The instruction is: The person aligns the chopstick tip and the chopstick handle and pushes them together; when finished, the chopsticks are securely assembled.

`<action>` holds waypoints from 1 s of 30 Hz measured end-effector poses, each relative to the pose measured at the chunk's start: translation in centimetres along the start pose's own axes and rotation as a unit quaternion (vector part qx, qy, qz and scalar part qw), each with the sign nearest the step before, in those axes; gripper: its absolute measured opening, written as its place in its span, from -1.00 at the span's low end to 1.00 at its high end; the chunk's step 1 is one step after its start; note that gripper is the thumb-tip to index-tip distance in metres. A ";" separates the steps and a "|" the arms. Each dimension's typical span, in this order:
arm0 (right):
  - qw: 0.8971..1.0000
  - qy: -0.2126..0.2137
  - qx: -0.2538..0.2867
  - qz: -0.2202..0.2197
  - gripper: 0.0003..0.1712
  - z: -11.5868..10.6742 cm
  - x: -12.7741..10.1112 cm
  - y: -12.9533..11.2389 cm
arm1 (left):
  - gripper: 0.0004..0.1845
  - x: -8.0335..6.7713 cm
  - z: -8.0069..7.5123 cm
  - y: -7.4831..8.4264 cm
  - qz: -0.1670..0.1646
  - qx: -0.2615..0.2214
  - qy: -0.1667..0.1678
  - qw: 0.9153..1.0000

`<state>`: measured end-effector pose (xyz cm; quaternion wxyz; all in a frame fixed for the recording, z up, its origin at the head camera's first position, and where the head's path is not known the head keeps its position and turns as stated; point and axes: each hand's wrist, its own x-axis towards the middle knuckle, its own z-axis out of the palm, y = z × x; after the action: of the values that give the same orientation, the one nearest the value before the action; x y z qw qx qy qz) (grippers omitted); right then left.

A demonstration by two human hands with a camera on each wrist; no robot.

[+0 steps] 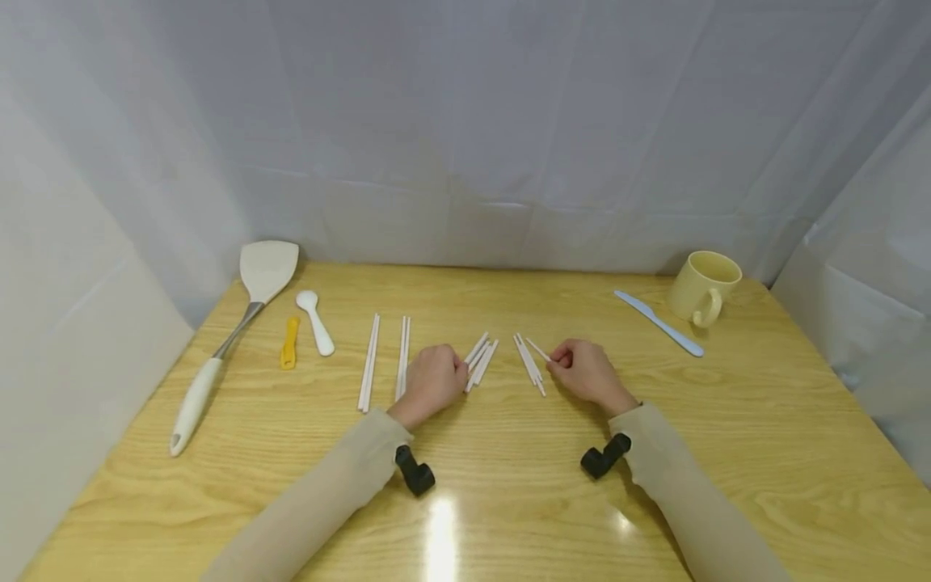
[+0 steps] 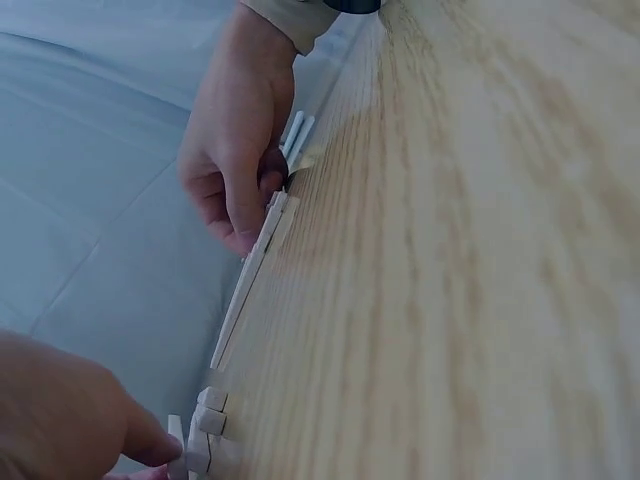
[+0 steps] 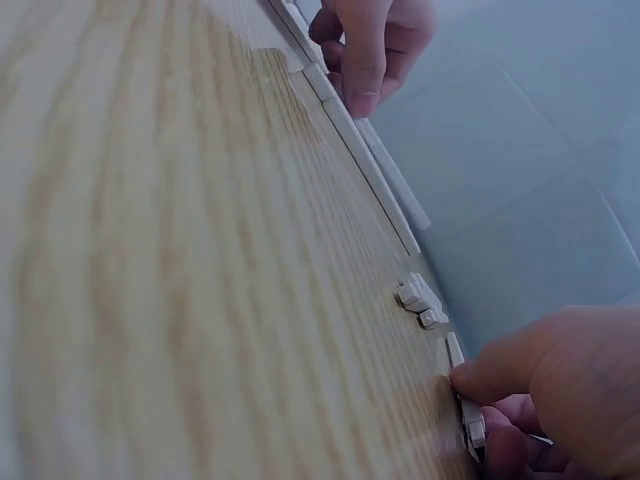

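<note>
Several white chopsticks lie in groups on the wooden table (image 1: 509, 485). My left hand (image 1: 432, 380) is curled, and its fingertips pinch the near ends of one bundle of chopsticks (image 1: 482, 360). In the left wrist view a fingertip (image 2: 150, 445) meets those square stick ends (image 2: 207, 432). My right hand (image 1: 587, 373) pinches a single chopstick (image 1: 538, 349) beside another small bundle (image 1: 529, 365). The right wrist view shows its thumb (image 3: 500, 375) and finger closed on that stick (image 3: 466, 408). Two more pairs (image 1: 368, 372) (image 1: 402, 365) lie left of my left hand.
At the far left lie a white spatula (image 1: 247, 323), a white spoon (image 1: 316, 322) and a small yellow tool (image 1: 290, 343). A pale blue knife (image 1: 658, 322) and a cream mug (image 1: 701, 287) sit at the back right. White sheeting surrounds the table.
</note>
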<state>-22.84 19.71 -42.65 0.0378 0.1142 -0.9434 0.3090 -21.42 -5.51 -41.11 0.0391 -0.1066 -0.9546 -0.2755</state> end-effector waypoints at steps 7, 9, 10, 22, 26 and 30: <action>1.000 0.025 0.006 -0.007 -0.82 -0.2 0.0 0.1 | -0.82 -0.2 0.0 0.1 0.007 -0.023 0.040 0.999; 0.999 0.029 0.009 -0.019 -0.75 -0.4 0.0 0.0 | -0.87 -0.2 0.0 0.2 0.017 -0.039 0.041 0.998; 0.999 0.029 0.010 -0.026 -0.71 -0.4 0.0 0.0 | -0.88 -0.3 0.0 0.2 0.021 -0.047 0.038 0.998; 0.993 0.039 0.105 -0.042 -0.84 -2.0 0.1 -0.8 | -0.81 -0.4 0.4 1.3 0.090 -0.151 0.054 0.983; 0.988 0.020 0.144 -0.044 -0.78 -2.5 0.0 -1.3 | -0.89 -0.8 0.5 1.7 0.085 -0.202 0.022 0.975; 0.982 0.003 0.181 -0.053 -0.73 -2.9 -0.2 -2.0 | -0.94 -1.3 0.7 2.0 0.105 -0.234 -0.021 0.966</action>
<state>-22.15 19.91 -39.19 0.0354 0.1676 -0.8644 0.4727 -19.76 -3.75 -40.82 0.0215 -0.2187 -0.8475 -0.4832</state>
